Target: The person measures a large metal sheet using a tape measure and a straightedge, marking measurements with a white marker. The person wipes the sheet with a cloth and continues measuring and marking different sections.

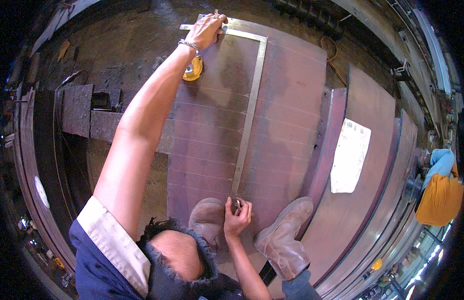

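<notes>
A flat steel square lies on a reddish-brown steel plate marked with several thin, light cross lines. Its long blade runs toward me and its short arm lies across the far end. My left hand is stretched out to that short arm, fingers curled over it; a small stick-like tip shows above the fingers. Close to the blade's near end, my right hand is closed in a pinch around a small greyish piece too small to name. A yellow tape measure sits beneath my left wrist.
My boots rest on the plate, either side of my right hand. More steel plates are stacked to the right, with a white sheet on one. A person in orange is at the far right. Dark steel pieces lie left.
</notes>
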Motion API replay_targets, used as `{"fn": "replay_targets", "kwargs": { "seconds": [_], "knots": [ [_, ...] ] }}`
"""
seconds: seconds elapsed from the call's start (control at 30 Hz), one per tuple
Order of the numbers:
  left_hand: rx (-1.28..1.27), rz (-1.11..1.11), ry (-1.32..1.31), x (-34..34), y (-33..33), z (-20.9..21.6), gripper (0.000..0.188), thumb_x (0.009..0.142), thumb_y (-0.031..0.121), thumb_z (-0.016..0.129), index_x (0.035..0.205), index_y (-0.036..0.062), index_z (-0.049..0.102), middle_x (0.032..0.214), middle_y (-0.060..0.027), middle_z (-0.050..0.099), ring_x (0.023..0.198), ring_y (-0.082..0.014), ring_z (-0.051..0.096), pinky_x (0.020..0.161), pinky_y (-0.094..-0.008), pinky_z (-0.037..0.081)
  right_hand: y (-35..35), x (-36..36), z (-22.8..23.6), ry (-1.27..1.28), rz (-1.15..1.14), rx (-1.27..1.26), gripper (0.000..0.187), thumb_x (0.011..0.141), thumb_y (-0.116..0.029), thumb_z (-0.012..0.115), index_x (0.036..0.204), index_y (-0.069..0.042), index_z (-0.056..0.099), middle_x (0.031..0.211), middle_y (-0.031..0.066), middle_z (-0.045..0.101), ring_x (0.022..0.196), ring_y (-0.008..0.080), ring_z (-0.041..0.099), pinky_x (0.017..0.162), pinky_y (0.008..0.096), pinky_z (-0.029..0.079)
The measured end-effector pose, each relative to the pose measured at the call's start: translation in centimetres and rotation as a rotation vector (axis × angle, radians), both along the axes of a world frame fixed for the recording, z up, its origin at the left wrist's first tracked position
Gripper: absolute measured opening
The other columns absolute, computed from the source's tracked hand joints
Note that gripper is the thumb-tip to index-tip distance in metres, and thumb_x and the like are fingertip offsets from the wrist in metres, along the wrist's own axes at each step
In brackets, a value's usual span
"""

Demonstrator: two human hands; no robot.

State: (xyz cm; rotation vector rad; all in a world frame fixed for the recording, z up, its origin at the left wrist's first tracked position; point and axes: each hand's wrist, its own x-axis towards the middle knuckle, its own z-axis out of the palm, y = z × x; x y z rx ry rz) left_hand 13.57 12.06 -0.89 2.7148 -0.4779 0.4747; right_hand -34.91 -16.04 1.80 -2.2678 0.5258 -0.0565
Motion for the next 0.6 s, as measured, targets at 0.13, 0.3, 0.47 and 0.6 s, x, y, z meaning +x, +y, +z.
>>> {"fn": "replay_targets", "kwargs": {
  "seconds": [0.13,0.3,0.47,0.6],
  "knots": [
    [0.012,-0.019,-0.047,0.3,0.2,-0.5,0.029,0.080,0.003,0.066,0.108,0.0076,0.059,0.093,-0.0166,0.066,0.096,-0.0355,0.063,0.083,-0.0452,0.050,-0.1,0.1,-0.1,-0.021,0.012,-0.030,0.026,0.080,-0.017,0.080,0.092,0.000,0.064,0.087,0.0098,0.059,0.073,0.0230,0.061,0.059,0.0340,0.050],
    [0.001,-0.004,-0.030,-0.2,0.5,-0.4,0.027,0.082,0.007,0.064,0.109,0.0091,0.060,0.095,-0.0155,0.066,0.097,-0.0346,0.063,0.084,-0.0445,0.050,0.3,-0.1,0.3,0.007,-0.021,0.048,0.025,0.080,-0.016,0.080,0.093,-0.001,0.064,0.087,0.0082,0.059,0.072,0.0203,0.060,0.058,0.0316,0.049],
    [-0.042,-0.001,0.057,-0.9,-1.5,2.0,0.023,0.081,0.014,0.062,0.103,0.0069,0.061,0.090,-0.0186,0.066,0.090,-0.0370,0.064,0.081,-0.0449,0.050,-0.6,-0.6,-0.9,-0.019,0.005,-0.029,0.024,0.080,-0.015,0.079,0.093,-0.002,0.064,0.087,0.0075,0.059,0.071,0.0182,0.059,0.057,0.0305,0.048],
    [-0.056,0.004,0.077,-0.9,-1.7,3.1,0.019,0.076,0.014,0.063,0.093,0.0041,0.062,0.084,-0.0212,0.066,0.087,-0.0403,0.064,0.081,-0.0470,0.049,-0.5,-0.6,-1.1,-0.005,0.025,-0.039,0.023,0.081,-0.016,0.080,0.094,-0.003,0.065,0.089,0.0074,0.059,0.071,0.0168,0.059,0.054,0.0286,0.046]
  ]
}}
